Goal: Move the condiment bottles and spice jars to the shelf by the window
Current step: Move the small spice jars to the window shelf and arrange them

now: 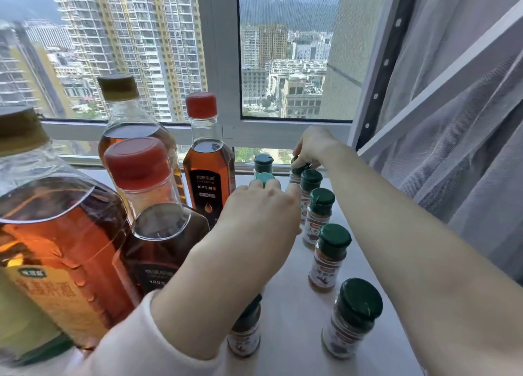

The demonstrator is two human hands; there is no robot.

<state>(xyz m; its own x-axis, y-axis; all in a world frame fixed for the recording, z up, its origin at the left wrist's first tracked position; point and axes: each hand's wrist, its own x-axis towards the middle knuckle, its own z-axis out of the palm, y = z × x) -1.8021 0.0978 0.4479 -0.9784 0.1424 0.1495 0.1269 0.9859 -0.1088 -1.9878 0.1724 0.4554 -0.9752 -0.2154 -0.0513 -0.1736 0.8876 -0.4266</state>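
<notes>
My right hand [312, 149] pinches the green cap of a spice jar [299, 169] just under the window frame [283, 132]. My left hand [263, 208] curls round a teal-capped jar [264, 178] slightly nearer me. Both look light, rigid and likely slick, so caps suit gripping. Bare shelf [291, 290] runs back from the frame between the jars, its right edge close.

looking forward and down from head height through a single wide-angle lens, facing the window [285, 64]. hovering close above the white shelf [291, 313], near enough for crowding against the condiment bottles [65, 256] at the left edge. taking in both forearms [215, 285] from the bottom edge.
</notes>
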